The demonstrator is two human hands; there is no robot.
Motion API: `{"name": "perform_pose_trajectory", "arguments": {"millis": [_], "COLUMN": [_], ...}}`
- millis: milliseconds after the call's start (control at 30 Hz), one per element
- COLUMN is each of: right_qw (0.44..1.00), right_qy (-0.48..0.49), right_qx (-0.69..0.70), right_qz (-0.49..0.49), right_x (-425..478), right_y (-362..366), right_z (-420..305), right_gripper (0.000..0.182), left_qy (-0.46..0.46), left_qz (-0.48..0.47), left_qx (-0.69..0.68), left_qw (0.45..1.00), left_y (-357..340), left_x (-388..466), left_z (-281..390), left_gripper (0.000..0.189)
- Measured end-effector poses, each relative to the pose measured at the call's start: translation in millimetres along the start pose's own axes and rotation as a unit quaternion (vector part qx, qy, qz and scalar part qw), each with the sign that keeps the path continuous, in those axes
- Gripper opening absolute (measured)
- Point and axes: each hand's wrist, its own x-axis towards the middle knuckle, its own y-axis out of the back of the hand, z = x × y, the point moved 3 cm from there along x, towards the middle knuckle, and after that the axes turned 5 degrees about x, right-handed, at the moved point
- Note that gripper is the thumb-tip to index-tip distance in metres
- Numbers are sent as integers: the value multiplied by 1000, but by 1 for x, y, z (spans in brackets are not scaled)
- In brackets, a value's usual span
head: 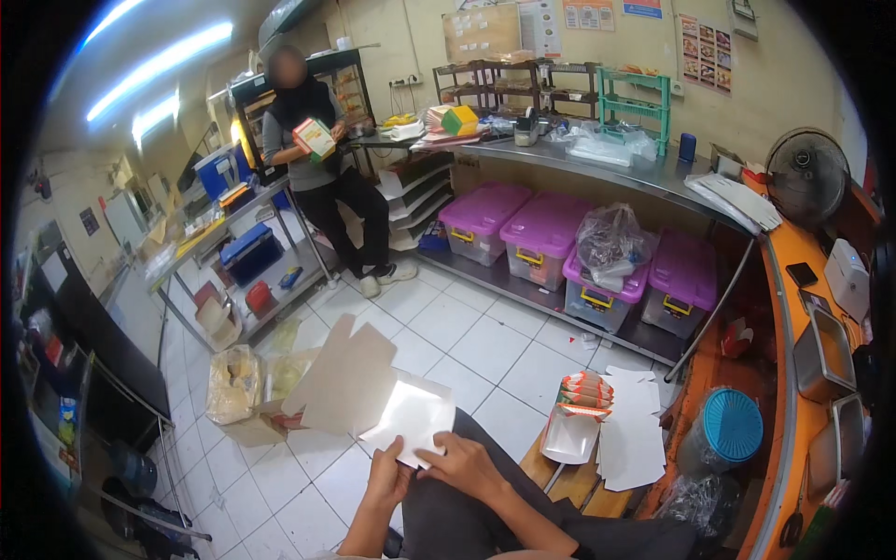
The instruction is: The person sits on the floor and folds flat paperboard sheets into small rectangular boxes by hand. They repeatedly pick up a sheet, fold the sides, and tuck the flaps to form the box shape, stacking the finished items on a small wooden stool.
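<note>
A white paperboard food-box blank (413, 414), with edges partly turned up, lies over my knees. My left hand (389, 465) pinches its near edge with the thumb on top. My right hand (462, 462) grips the near right corner, fingers bent over the board. Just beyond the blank stands a large grey-brown cardboard sheet (350, 381); whether the two are joined, I cannot tell. To my right, a folded white paperboard tray (570, 435) sits on a slatted wooden bench (535, 462). Behind it is a nested stack of red-printed trays (586, 389), beside flat white blanks (633, 437).
An open carton (255, 428) and a plastic-wrapped bundle (234, 385) occupy the tiled floor (483, 350) ahead-left. Another person (315, 140) holds a printed box by a steel table. Purple-lidded bins (549, 224) line a low shelf. An orange counter (791, 280) and blue-lidded tub (731, 423) stand right.
</note>
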Motion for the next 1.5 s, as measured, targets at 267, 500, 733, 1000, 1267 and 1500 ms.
{"name": "perform_pose_trajectory", "arguments": {"millis": [267, 500, 733, 1000, 1267, 1500], "right_qw": [911, 825, 813, 858, 834, 856], "right_qy": [-247, -363, -410, -360, -338, -297], "right_qx": [216, 192, 331, 269, 320, 308], "right_qz": [249, 387, 246, 248, 295, 289], "right_x": [-8, -28, -17, -16, -38, -103], "right_y": [-7, -28, -47, -36, -29, -111], "right_z": [9, 15, 33, 24, 42, 56], "right_gripper": [13, 14, 13, 16, 17, 29], "left_qy": [-73, -341, -163, -471, -351, -340], "left_qz": [-1, -66, 3, 29, 76, 1], "left_qx": [39, 508, 366, 623, 433, 623], "left_qw": [997, 788, 916, 624, 827, 705], "left_y": [21, 11, 13, 65, -13, 108], "left_x": [6, -5, -1, 18, -16, 21], "left_z": [-31, -25, -29, -55, -14, -104], "left_gripper": [38, 46, 31, 35, 30, 29]}}
